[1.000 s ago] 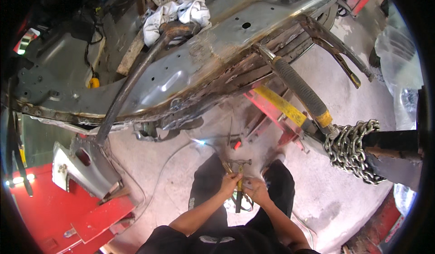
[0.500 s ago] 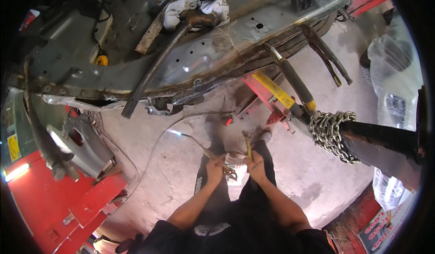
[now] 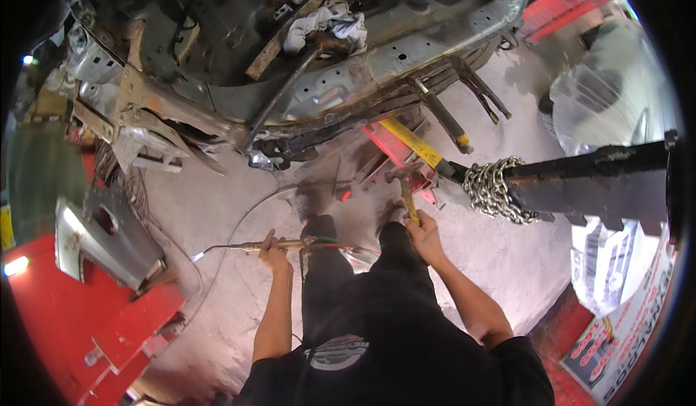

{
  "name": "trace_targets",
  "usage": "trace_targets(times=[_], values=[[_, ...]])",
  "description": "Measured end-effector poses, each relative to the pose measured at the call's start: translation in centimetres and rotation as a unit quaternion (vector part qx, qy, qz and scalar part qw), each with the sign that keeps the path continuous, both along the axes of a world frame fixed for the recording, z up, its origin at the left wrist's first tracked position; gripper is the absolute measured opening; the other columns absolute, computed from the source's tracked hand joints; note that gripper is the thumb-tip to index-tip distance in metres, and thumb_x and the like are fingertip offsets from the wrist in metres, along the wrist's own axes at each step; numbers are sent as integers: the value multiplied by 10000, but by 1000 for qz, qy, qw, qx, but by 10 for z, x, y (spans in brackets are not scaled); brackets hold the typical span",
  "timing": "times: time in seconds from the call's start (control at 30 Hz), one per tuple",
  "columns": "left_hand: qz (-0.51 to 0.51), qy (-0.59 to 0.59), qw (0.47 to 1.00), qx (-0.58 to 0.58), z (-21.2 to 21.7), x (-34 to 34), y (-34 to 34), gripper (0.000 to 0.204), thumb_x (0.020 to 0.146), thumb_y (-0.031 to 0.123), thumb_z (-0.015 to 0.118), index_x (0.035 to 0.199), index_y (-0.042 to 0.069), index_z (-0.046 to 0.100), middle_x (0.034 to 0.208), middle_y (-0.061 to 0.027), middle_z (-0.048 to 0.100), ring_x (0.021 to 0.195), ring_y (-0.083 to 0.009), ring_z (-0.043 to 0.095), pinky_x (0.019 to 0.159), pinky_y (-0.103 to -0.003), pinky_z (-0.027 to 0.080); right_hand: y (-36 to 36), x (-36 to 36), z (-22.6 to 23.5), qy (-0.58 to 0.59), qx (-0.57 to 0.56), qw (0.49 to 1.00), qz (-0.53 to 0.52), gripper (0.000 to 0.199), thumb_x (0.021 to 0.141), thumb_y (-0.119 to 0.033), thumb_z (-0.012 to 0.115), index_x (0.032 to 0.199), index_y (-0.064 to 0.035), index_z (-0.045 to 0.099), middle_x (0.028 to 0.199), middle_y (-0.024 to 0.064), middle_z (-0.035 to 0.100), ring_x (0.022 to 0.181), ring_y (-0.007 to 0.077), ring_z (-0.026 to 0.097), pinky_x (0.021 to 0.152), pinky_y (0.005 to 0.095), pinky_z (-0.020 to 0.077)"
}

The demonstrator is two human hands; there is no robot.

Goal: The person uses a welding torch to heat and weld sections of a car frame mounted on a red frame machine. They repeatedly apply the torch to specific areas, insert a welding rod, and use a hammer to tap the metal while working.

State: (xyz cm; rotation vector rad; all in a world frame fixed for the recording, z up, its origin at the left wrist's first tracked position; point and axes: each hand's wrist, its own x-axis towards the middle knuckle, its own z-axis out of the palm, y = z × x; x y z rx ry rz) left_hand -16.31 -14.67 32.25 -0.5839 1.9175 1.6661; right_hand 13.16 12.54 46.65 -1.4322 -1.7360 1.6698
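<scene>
At the left edge of the frame a bent grey sheet-metal panel (image 3: 101, 243) leans beside a red frame (image 3: 109, 333) on the concrete floor (image 3: 217, 210). Just left of centre, the left hand (image 3: 274, 250) is clenched around the brass body of a gas torch (image 3: 250, 246), whose thin tube points left toward the panel; what looks like a pair of hoses trails right across the person's dark trousers. The torch is stiff, light and hot at the tip, so it is best held at the brass handle. Right of centre, the right hand (image 3: 426, 233) grips the yellow handle of a hammer (image 3: 406, 192), head-heavy and rigid, low on the shaft. Above, a rusted car body (image 3: 348, 80) spans the top of the frame. Farther right, a steel chain (image 3: 496, 188) wraps a dark beam (image 3: 594, 181).
</scene>
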Motion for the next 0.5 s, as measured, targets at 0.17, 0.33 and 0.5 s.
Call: trace_targets(times=[0.17,0.33,0.5], values=[[-26,-47,998,27,-22,-68,-4,351,993,-5,535,1296,-13,712,1102,-128,648,961,-256,690,815,-388,617,-13,-52,8,25,-109,983,-145,201,1019,-221,635,1046,-22,626,677,11,529,496,102,494,423,277,392],[-64,-93,991,70,-41,-120,-10,368,971,3,531,1291,-18,712,1091,-141,644,952,-259,684,836,-417,617,-31,-116,32,67,-195,947,-247,184,1015,-226,659,1066,-55,614,697,10,537,506,106,493,437,276,415],[-101,-121,985,69,-41,-150,-1,388,944,-2,531,1285,-23,715,1081,-134,637,942,-259,679,849,-424,606,-30,-157,67,97,-184,920,-334,157,1026,-224,643,1066,-90,570,682,2,515,508,110,485,442,285,408]])
